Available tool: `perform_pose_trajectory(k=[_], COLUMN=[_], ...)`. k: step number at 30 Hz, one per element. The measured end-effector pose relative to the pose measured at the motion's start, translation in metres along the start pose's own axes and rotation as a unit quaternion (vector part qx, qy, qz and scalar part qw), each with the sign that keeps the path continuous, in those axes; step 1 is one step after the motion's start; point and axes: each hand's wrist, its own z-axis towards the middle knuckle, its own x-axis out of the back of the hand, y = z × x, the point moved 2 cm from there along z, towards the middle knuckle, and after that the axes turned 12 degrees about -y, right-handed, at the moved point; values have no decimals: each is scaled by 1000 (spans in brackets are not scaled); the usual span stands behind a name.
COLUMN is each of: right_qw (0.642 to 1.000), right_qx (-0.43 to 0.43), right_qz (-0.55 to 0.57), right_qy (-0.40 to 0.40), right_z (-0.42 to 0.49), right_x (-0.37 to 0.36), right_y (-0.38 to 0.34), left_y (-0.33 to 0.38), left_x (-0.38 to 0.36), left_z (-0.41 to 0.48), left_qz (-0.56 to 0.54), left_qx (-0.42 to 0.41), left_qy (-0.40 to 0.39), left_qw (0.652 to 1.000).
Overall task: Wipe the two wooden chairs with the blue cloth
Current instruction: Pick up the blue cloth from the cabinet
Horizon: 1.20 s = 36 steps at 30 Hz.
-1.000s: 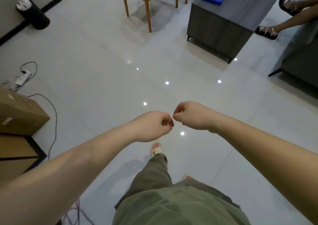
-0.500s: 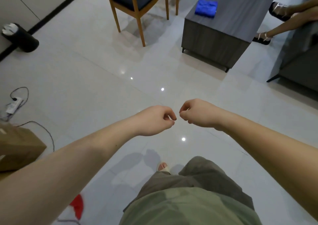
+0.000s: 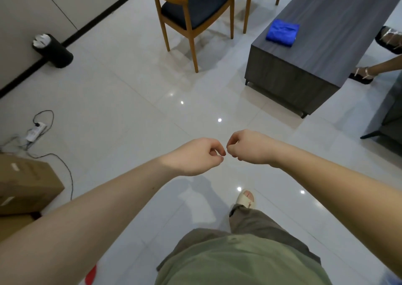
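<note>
A folded blue cloth (image 3: 282,35) lies on the near end of a long grey table (image 3: 326,51) at the upper right. A wooden chair (image 3: 174,0) with a black seat cushion stands at the top centre. Behind it only the legs of a second wooden chair (image 3: 247,12) show. My left hand (image 3: 195,156) and my right hand (image 3: 250,146) are held out in front of me over the floor, knuckles almost touching. Both have curled fingers and hold nothing. They are well short of the cloth and the chairs.
A black bin (image 3: 53,50) stands by the wall at the left. A power strip with cables (image 3: 34,130) and cardboard boxes (image 3: 26,184) lie at the left edge. Another person's sandalled feet (image 3: 365,74) are beyond the table. A dark sofa (image 3: 389,119) is at the right.
I have walked forward: the chairs, table and cloth are nearer and lower in view. My hands stay together in front of me, fingers curled.
</note>
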Motion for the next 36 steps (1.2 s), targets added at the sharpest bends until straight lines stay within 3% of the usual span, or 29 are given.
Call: perform_pose_trajectory(k=[18, 36], right_qw=[1000, 997], right_qx=[-1, -47], right_qz=[-30, 12], right_qy=[7, 52], right_z=[63, 174], right_x=[168, 338], right_y=[14, -58], left_y=[76, 95], left_x=[108, 311], left_z=[127, 254], left_qz=[-17, 27], left_qx=[-1, -55], left_qy=[-2, -28], left_qw=[1000, 998])
